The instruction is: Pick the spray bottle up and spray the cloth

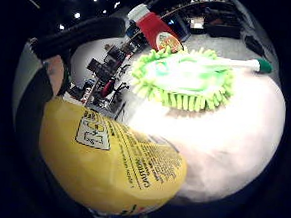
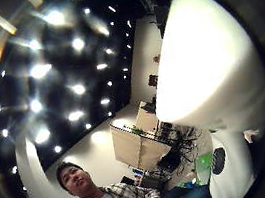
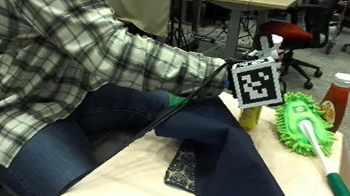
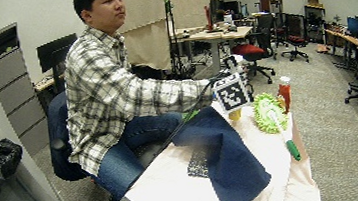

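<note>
Holding the yellow spray bottle (image 3: 250,116) upright near the tabletop's (image 3: 145,175) far edge, your right hand (image 3: 231,77) wraps its neck; the navy cloth (image 3: 232,175) lies just beside.

A white bottle top (image 2: 207,62) looms close to the palm.

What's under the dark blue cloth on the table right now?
A small patterned dark item pokes out from under the blue cloth, lying on the table. Most of it is covered, so I cannot tell what it is, nor whether anything else lies beneath.
</note>
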The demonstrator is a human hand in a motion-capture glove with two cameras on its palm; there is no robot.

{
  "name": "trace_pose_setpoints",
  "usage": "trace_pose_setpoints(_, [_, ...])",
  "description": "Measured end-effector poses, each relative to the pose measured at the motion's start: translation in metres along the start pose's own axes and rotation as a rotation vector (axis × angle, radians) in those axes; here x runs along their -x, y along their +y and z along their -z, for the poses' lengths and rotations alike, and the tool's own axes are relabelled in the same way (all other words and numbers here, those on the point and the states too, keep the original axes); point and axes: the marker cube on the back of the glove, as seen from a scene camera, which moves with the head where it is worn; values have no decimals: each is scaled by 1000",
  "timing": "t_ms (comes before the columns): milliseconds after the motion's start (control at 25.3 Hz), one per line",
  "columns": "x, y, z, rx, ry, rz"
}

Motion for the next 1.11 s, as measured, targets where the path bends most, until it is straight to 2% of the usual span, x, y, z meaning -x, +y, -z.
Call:
trace_pose_setpoints(632, [-14,9,-3,23,-64,2])
trace_pose_setpoints(1105, [-6,37,19,118,-12,-36])
